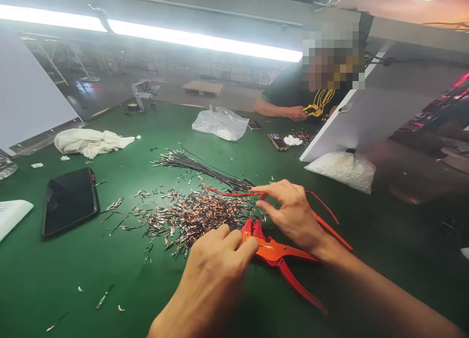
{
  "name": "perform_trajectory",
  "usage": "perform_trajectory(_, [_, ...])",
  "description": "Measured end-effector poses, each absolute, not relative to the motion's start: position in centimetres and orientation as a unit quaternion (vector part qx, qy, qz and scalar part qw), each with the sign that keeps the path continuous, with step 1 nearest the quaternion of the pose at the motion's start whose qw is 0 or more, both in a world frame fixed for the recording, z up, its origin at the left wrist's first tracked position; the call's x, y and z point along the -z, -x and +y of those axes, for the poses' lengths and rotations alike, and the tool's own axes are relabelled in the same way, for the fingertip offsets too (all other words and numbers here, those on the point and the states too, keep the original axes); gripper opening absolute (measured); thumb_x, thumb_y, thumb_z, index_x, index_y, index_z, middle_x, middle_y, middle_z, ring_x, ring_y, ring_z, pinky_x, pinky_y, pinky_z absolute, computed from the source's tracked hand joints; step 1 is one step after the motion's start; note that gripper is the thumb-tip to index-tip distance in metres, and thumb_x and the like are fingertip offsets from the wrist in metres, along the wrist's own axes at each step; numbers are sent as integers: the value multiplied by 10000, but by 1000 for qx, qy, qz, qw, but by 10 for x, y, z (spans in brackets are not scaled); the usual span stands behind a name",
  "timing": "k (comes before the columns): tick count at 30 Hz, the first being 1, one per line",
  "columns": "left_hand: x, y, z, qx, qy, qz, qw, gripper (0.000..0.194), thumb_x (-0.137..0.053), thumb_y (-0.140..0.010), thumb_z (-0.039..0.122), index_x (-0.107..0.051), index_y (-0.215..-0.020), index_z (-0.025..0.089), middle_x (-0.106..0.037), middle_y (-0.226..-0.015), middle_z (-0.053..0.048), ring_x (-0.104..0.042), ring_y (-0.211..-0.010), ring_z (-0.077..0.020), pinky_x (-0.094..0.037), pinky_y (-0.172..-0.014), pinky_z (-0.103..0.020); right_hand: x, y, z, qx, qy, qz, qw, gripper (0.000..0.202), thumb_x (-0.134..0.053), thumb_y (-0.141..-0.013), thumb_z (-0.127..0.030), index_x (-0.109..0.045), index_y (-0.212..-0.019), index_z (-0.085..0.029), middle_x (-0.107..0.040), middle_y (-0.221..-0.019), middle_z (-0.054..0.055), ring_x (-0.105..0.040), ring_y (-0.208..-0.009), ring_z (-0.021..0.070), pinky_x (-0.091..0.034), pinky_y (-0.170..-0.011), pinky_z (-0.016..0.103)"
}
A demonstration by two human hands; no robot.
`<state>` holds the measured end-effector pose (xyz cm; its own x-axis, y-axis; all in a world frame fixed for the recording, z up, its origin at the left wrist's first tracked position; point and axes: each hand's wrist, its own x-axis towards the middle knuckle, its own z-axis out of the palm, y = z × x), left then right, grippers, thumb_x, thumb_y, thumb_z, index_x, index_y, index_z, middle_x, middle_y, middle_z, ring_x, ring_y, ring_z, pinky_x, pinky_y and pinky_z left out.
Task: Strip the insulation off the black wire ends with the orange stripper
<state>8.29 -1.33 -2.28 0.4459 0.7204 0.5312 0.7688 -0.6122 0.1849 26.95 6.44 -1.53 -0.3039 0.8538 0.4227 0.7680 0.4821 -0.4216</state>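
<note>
The red strip [236, 194] lies across the near end of a bundle of black wires [205, 168], its middle pinched between the thumb and forefinger of the right hand [293, 206], a light grip that seems to leave both ends loose. Just below, the orange-red pliers [273, 250] point their head toward the wires while their two handles stand spread apart. The left hand [222, 257] is curled against that head, thumb along its side, perhaps to steady it; its fingertips are hidden, so I cannot tell whether it grips. The wires lie side by side, bare ends to the left, which presumably keeps the ends together. A pile of copper-and-black offcuts [201, 216] sits between the bundle and the left hand, close to the pliers, as if dropped there. Farther out on the green worktop [120, 289], a phone [71, 201] lies at the left, apart from the loose pieces, near a crumpled white cloth [90, 142]. Across the worktop, beyond a clear plastic bag [220, 123], a co-worker's hand [296, 113] holds a yellow tool [312, 110].
</note>
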Motion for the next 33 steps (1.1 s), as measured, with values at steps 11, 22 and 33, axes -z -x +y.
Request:
perform_trajectory(11, [31,-84,-14,284,830,-478,29,206,-511,-902,39,-628,-813,184,-590,-680,-21,-491,-639,-220,-359,-586,-337,-1,-265,13,-270,461,-806,255,171,-568,-964,-303,-729,-946,-247,-768,-909,6,-672,-868,218,-474,-803,378])
perform_trajectory(22, [14,-94,-23,445,783,-435,-2,145,-620,-919,195,-639,-780,161,-620,-646,-23,-495,-637,-190,-375,-630,-323,18,-267,5,-469,551,-535,436,274,-600,-914,-439,-638,-771,-208,-641,-651,-13,-580,-672,178,-463,-705,318])
perform_trajectory(33, [11,-100,-18,497,513,-485,-506,300,-530,-927,333,-627,-695,170,-568,-631,12,-503,-557,-108,-401,-527,-217,37,-258,-20,-374,490,-700,362,268,-506,-987,-353,-667,-818,-221,-669,-766,30,-604,-725,192,-479,-631,281])
